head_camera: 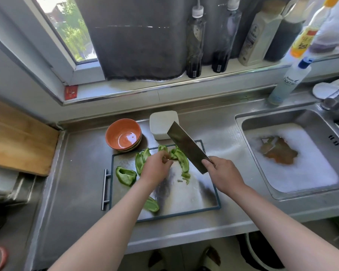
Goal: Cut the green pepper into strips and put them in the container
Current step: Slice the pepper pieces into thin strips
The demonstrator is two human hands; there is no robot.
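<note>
Several green pepper pieces [181, 160] lie on a steel cutting board [184, 200] with a dark rim. My left hand [156, 169] pinches one pepper piece near the board's far side. My right hand [222, 173] grips the handle of a cleaver [186, 146], whose broad blade is raised and points away to the upper left. An orange bowl [123, 134] and a white square container [162, 124] stand just beyond the board. More pepper pieces [125, 176] lie at the board's left, and another pepper piece [152, 205] lies near its front.
A sink [290, 153] full of foam lies at the right, with a tap [337, 98] above it. Bottles [195, 42] line the windowsill, and a dish-soap bottle [288, 81] stands by the sink. A wooden board [16, 137] sits at the left.
</note>
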